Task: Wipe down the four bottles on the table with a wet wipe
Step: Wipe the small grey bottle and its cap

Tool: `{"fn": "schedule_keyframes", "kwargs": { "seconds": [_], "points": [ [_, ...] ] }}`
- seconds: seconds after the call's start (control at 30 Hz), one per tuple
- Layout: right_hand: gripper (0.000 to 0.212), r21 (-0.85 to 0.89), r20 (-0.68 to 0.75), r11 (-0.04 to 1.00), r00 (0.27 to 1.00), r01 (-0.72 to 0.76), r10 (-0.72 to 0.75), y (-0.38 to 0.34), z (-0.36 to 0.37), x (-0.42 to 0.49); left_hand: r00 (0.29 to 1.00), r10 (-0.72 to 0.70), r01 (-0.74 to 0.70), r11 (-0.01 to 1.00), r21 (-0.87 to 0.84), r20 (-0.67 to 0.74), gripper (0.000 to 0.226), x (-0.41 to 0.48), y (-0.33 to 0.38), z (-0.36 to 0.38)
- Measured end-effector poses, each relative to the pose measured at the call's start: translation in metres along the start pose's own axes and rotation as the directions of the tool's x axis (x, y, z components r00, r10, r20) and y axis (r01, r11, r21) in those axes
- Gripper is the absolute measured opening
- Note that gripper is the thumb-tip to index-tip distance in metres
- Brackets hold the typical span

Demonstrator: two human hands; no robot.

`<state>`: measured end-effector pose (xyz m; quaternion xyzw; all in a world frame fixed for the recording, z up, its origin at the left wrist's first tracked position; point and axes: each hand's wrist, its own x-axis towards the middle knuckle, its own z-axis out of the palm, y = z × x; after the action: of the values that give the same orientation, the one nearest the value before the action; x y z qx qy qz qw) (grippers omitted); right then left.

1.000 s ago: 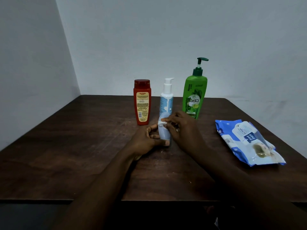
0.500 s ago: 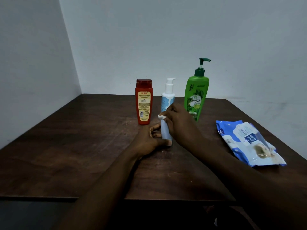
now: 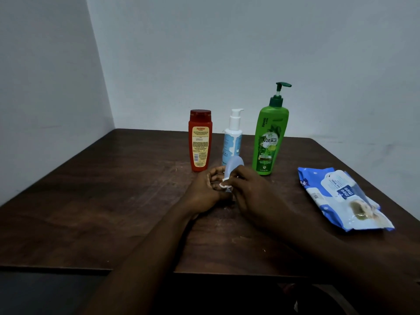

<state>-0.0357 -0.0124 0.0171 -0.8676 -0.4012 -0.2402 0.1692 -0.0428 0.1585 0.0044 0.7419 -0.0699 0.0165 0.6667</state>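
Three bottles stand in a row at the back of the dark wooden table (image 3: 113, 201): a red bottle (image 3: 200, 142), a white pump bottle with a pale blue label (image 3: 232, 142) and a tall green pump bottle (image 3: 270, 137). In front of them my left hand (image 3: 204, 189) grips the lower end of a small pale blue bottle (image 3: 235, 164), which tilts to the right. My right hand (image 3: 247, 189) presses a small white wet wipe (image 3: 223, 184) against the lower part of that bottle. The bottle's base is hidden by my fingers.
A blue and white pack of wet wipes (image 3: 341, 198) lies flat on the right side of the table. Grey walls close in behind and to the left. The table's front edge runs just under my forearms.
My right hand has slid the wipe down the small bottle from its top toward its base, uncovering the upper end. The bottle now tilts to the right. My left hand keeps its grip.
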Motion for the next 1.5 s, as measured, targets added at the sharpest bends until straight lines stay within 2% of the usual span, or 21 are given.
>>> {"fn": "schedule_keyframes", "kwargs": {
  "seconds": [0.1, 0.33, 0.47, 0.6, 0.7, 0.77, 0.87, 0.97, 1.03, 1.1, 1.33, 1.4, 1.5],
  "points": [
    [0.018, 0.03, -0.011, 0.999, 1.0, 0.012, -0.012, 0.0, 0.0, -0.007, 1.0, 0.02, -0.02, 1.0, 0.013, 0.002, 0.067, -0.001, 0.001, 0.001],
    [0.013, 0.075, -0.14, 0.997, 0.99, 0.012, -0.001, 0.007, 0.004, -0.007, 1.0, -0.005, 0.005, 1.0, 0.018, 0.024, 0.064, -0.002, 0.001, 0.0],
    [0.018, 0.062, -0.24, 0.998, 0.97, -0.023, 0.037, 0.013, 0.005, 0.007, 0.999, -0.013, 0.012, 1.0, 0.026, 0.04, 0.074, -0.001, 0.0, -0.002],
    [0.014, 0.085, -0.338, 0.991, 0.932, -0.106, 0.128, 0.016, 0.003, 0.03, 0.999, -0.015, 0.013, 0.998, 0.056, 0.042, 0.078, -0.001, 0.001, -0.002],
    [0.013, 0.209, -0.404, 0.947, 0.86, -0.245, 0.312, 0.02, -0.001, 0.044, 0.999, -0.021, 0.018, 0.997, 0.069, 0.045, 0.072, -0.002, 0.004, -0.002],
    [0.017, 0.321, -0.366, 0.871, 0.8, -0.372, 0.476, 0.022, -0.003, 0.048, 0.999, -0.027, 0.024, 0.997, 0.068, 0.047, 0.072, -0.003, 0.006, -0.002],
    [0.02, 0.523, -0.214, 0.703, 0.725, -0.481, 0.655, 0.029, 0.001, 0.046, 0.998, -0.033, 0.03, 0.998, 0.057, 0.046, 0.074, -0.003, 0.006, -0.003],
    [0.021, 0.664, -0.1, 0.555, 0.676, -0.501, 0.73, 0.033, 0.006, 0.037, 0.999, -0.037, 0.037, 0.999, 0.014, 0.039, 0.073, -0.003, 0.007, -0.002],
    [0.016, 0.747, -0.025, 0.476, 0.696, -0.464, 0.718, 0.031, 0.007, 0.031, 0.999, -0.041, 0.041, 0.998, -0.045, 0.019, 0.066, -0.002, 0.007, -0.003],
    [0.011, 0.78, 0.006, 0.455, 0.733, -0.429, 0.681, 0.026, 0.009, 0.026, 0.999, -0.048, 0.049, 0.994, -0.094, 0.014, 0.067, -0.002, 0.006, -0.004],
    [0.015, 0.851, 0.119, 0.317, 0.742, -0.419, 0.66, 0.016, 0.013, 0.011, 0.999, -0.038, 0.04, 0.969, -0.243, 0.012, 0.06, -0.003, 0.005, -0.007],
    [0.015, 0.842, 0.139, 0.323, 0.753, -0.431, 0.643, 0.014, 0.013, 0.006, 1.0, -0.021, 0.022, 0.966, -0.258, 0.009, 0.061, -0.002, 0.004, -0.007],
    [0.018, 0.781, 0.149, 0.397, 0.763, -0.481, 0.629, 0.014, 0.014, 0.0, 1.0, 0.007, -0.01, 0.967, -0.256, -0.014, 0.064, -0.001, 0.003, -0.005]
  ]
}}
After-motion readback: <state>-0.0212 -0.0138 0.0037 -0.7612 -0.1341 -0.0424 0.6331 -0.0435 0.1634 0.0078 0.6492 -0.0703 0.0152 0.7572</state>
